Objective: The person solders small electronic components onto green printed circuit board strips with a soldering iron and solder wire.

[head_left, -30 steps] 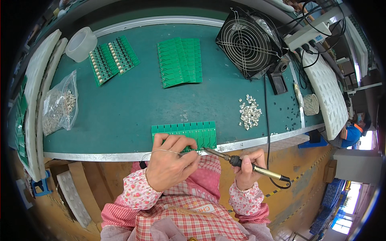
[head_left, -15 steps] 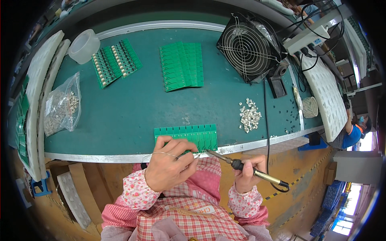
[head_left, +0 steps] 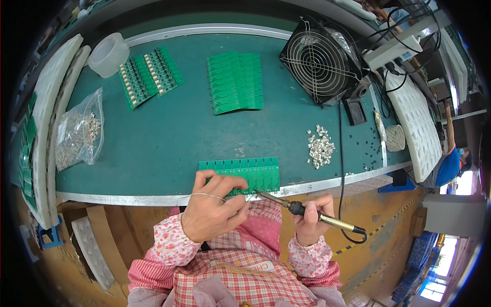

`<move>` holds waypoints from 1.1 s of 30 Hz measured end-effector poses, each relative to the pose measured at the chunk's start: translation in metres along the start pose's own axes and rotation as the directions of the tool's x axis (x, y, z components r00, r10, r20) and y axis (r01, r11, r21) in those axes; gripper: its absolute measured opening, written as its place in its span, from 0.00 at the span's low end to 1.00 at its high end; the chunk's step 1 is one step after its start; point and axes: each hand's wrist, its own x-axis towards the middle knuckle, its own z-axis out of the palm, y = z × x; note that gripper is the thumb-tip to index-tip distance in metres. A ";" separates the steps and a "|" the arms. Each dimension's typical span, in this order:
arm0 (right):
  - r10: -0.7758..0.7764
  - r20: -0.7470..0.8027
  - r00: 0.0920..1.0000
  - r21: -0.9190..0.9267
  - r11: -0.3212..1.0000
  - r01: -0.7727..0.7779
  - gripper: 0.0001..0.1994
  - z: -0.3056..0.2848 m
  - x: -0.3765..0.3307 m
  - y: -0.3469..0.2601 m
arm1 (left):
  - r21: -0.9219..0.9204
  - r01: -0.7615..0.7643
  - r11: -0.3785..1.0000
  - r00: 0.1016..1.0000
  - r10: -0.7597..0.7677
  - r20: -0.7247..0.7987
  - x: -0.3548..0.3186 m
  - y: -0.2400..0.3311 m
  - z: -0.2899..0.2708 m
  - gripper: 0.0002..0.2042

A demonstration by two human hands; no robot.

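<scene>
The table (head_left: pixel 169 138) was topped in deep teal with a silvery metal edge, and the circuit boards (head_left: pixel 240 174) on it were bright green. The person's sleeves (head_left: pixel 171 240) wore a pink floral print over a red-and-white checked apron (head_left: pixel 240 276). The fan (head_left: pixel 319 61) was black behind a grey wire grille, and the foam trays (head_left: pixel 417 128) were white.

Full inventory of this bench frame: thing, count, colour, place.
circuit board panel: 1, green, near edge, under left hand
board stack: 1, green, far centre
populated boards: 2, green, far left
tape roll: 1, clear, far left
parts bag: 1, clear, left
loose parts pile: 1, silver, right
fan: 1, black, far right
solder wire: 1, silver, left hand
soldering iron: 1, black and yellow, right hand
left hand: on panel
right hand: gripping iron
</scene>
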 end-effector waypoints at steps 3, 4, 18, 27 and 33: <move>0.006 0.011 1.000 -0.035 0.999 -0.005 0.12 -0.002 0.000 0.002 | 0.028 -0.001 1.000 1.000 0.001 0.006 0.002 0.001 0.002 0.06; 0.009 0.009 1.000 -0.031 0.999 -0.009 0.12 -0.002 0.000 0.002 | 0.028 0.001 1.000 1.000 -0.001 0.005 0.002 0.001 0.003 0.06; -0.034 0.059 0.998 0.012 0.999 0.034 0.11 -0.002 0.000 0.004 | 0.053 0.008 0.999 1.000 -0.008 -0.006 0.001 -0.001 0.008 0.08; -0.038 0.040 0.998 0.010 0.999 0.037 0.10 -0.001 -0.003 0.002 | -0.013 0.005 1.000 1.000 -0.005 -0.012 -0.001 -0.002 0.005 0.08; -0.038 -0.069 0.997 0.089 0.995 0.044 0.09 -0.003 -0.002 -0.001 | -0.043 0.008 0.999 0.999 -0.010 -0.032 -0.008 -0.006 -0.003 0.09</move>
